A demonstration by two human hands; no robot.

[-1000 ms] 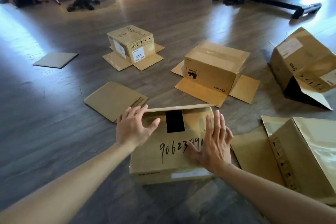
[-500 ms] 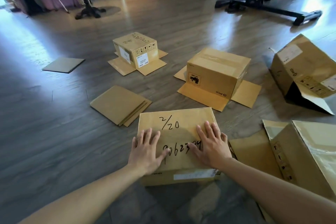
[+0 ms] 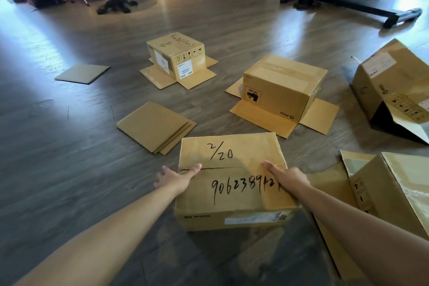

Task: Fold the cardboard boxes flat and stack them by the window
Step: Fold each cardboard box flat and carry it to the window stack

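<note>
On the dark wood-plank floor [image 3: 69,169], close before the person, stands the brown cardboard box marked "2/20" and a long handwritten number [image 3: 232,169], its top flaps folded shut and meeting along a seam across the middle. The left hand [image 3: 176,177] lies at the box's left edge, thumb stretched flat along the seam on top and the other fingers spread loosely past the side, gripping nothing. The right hand [image 3: 287,175] rests on the top near the right edge with straight fingers pointing along the seam; how its far fingers lie over the edge cannot be told.

Just beside the box to the left lies a small pile of flattened brown cardboard sheets [image 3: 155,126]. Beyond it stands a medium brown carton with a black printed label [image 3: 283,87], its lower flaps splayed out on the floor. Farther back is a smaller brown carton with white stickers and handling symbols [image 3: 177,55], flaps likewise spread. A single flat cardboard piece [image 3: 82,73] lies well apart at the left. At the right, a brown carton tipped on its side with an open end [image 3: 394,86], and nearer, a large brown box with a glossy taped face [image 3: 394,193] resting on a flat sheet. A black metal equipment frame [image 3: 362,4] stands at the back
</note>
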